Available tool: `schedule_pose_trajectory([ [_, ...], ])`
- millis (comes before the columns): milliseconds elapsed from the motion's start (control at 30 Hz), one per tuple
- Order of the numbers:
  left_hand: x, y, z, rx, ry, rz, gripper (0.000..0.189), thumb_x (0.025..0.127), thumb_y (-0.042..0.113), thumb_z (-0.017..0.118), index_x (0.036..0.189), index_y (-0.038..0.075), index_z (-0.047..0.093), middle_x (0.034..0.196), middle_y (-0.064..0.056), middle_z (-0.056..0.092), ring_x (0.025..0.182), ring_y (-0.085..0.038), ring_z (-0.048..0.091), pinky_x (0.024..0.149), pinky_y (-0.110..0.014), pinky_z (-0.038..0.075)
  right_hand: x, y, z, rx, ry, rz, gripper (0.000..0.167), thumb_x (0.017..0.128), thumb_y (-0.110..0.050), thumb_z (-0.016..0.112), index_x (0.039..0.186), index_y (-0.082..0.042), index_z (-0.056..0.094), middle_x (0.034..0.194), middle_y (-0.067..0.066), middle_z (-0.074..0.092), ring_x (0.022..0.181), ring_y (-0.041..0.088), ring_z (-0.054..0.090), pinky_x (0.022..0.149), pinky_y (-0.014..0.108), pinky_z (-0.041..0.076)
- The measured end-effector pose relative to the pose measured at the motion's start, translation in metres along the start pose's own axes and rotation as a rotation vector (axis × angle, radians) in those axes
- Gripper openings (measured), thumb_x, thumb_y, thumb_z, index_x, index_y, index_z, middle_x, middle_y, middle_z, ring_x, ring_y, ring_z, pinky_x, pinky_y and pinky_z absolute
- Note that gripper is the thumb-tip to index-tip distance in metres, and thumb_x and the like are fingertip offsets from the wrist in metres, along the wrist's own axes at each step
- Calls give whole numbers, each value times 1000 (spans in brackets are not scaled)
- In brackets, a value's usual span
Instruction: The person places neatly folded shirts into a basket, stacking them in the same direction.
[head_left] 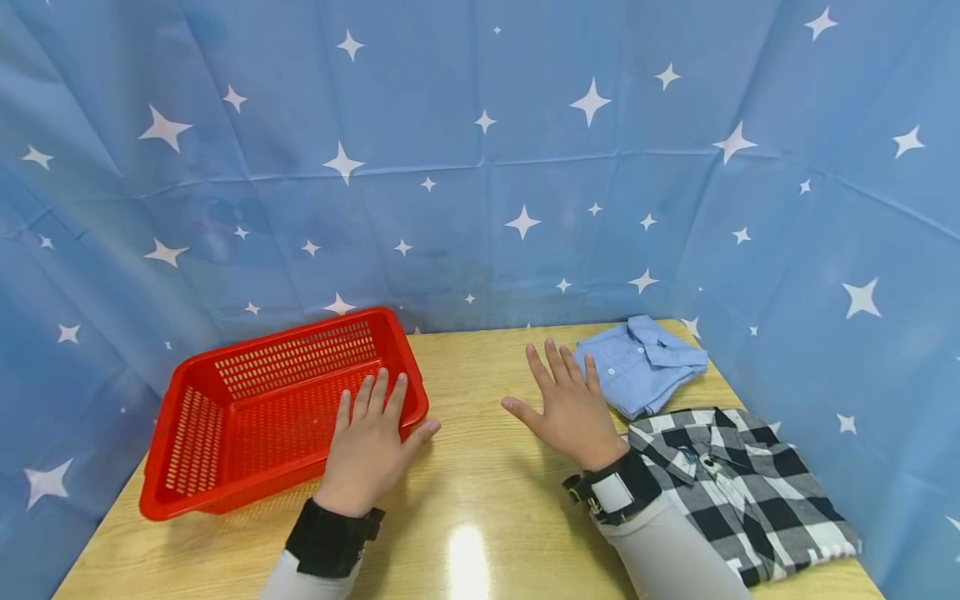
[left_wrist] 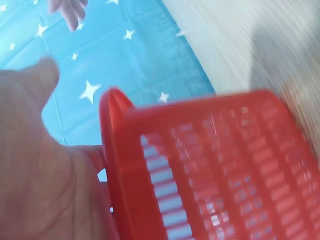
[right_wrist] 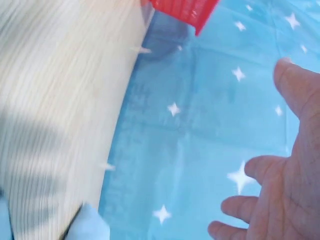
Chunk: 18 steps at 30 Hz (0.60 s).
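A red plastic basket [head_left: 300, 475] with slotted walls stands on the left of the table. In the head view my left hand [head_left: 367, 458] overlaps the basket's near right corner, fingers straight and spread, palm down. The left wrist view puts that hand [left_wrist: 50, 165] right beside the basket's rim [left_wrist: 112, 165], with nothing gripped. My right hand [head_left: 573, 412] is raised at the middle right, fingers spread and holding nothing. Just beyond its fingers lies a folded light blue shirt [head_left: 637, 367]. Near the right wrist is a folded black-and-white checked shirt [head_left: 742, 483].
The wooden table [head_left: 480, 400] spans the space between basket and shirts. A blue curtain [head_left: 465, 208] with white stars hangs behind it and on both sides. In the right wrist view a corner of the basket [right_wrist: 187, 10] shows at the top.
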<state>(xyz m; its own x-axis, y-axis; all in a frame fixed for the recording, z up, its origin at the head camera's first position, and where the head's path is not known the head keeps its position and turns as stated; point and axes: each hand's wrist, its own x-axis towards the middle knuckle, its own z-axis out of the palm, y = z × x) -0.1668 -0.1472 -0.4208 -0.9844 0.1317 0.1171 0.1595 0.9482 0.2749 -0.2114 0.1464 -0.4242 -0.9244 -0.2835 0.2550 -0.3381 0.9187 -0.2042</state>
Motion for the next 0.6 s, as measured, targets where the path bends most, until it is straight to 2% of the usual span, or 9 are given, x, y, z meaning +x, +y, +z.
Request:
schedule_pose_trajectory([
  [200, -6, -29, -12, 28, -44, -18, 113, 84, 66, 75, 164, 4, 26, 167, -28, 27, 156, -49, 23, 124, -69, 15, 0, 0, -1, 9, -5, -2, 89, 99, -74, 44, 166, -21, 22, 173, 15, 19, 161, 36, 18, 128, 65, 4],
  [333, -11, -45, -16, 30, -59, -47, 108, 78, 53, 86, 158, 0, 37, 158, -32, 41, 147, -53, 37, 118, -71, 29, 1, 4, -3, 33, -10, 9, 89, 99, -73, 45, 167, -20, 21, 173, 16, 19, 161, 39, 18, 127, 65, 4],
  [433, -16, -53, -16, 42, -48, -68, 93, 77, 41, 91, 149, -2, 51, 141, -29, 60, 128, -48, 58, 107, -68, 44, -4, 15, -9, 64, -22, 33, 90, 99, -71, 48, 167, -18, 20, 173, 18, 18, 160, 42, 17, 126, 67, 3],
  [500, -17, -57, -17, 48, -51, -81, 73, 77, 34, 92, 136, 1, 64, 119, -22, 73, 102, -39, 69, 94, -62, 55, -9, 26, -14, 76, -34, 57, 91, 99, -70, 49, 167, -16, 20, 173, 20, 17, 159, 44, 17, 125, 69, 2],
  [567, -18, -59, -18, 56, -68, -88, 49, 81, 27, 89, 122, 6, 73, 96, -13, 76, 80, -27, 67, 76, -53, 59, -15, 40, -18, 76, -52, 80, 92, 99, -70, 49, 167, -14, 20, 172, 22, 16, 159, 46, 16, 124, 71, 3],
  [600, -18, -60, -19, 58, -78, -91, 37, 83, 24, 87, 114, 8, 76, 87, -8, 74, 73, -23, 63, 69, -48, 57, -18, 48, -20, 78, -67, 93, 93, 99, -70, 49, 167, -14, 20, 172, 24, 15, 158, 48, 16, 123, 73, 4],
])
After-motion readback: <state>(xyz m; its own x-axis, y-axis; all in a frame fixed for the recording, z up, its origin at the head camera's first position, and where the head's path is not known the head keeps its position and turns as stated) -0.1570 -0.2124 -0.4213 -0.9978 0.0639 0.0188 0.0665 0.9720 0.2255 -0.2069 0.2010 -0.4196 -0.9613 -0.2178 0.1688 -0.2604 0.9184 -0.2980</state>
